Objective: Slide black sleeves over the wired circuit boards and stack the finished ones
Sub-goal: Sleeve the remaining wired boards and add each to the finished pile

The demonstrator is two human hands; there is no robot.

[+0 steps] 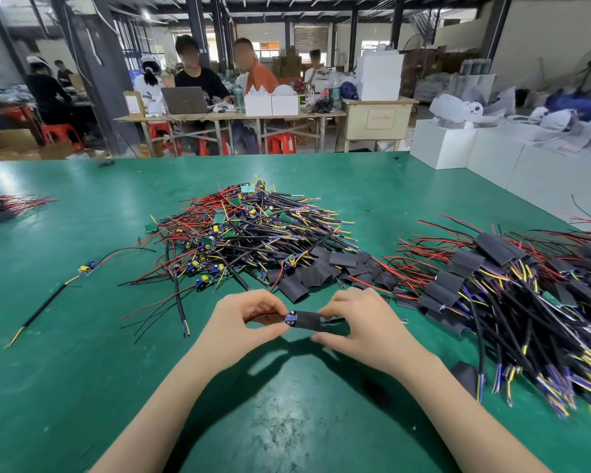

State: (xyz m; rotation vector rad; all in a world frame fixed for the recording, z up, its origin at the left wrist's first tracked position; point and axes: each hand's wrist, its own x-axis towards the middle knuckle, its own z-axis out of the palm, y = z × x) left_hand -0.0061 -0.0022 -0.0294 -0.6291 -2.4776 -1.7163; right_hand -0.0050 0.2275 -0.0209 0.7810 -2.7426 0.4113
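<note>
Well, main risk here: the black sleeve [308, 319] could snag on the circuit board's [290, 317] components and bunch up, or the thin red wire [265, 314] could kink if pushed too hard. Both hands hovered low over the green table [82, 302], near centre, wrists angled inward. Left hand [244, 319] pinched the board end w/ thumb & fingers; right hand [354, 322] gripped the sleeve's far end. Finished stack [512, 291] lay to the right, unsleeved pile [249, 230] further back.
</note>
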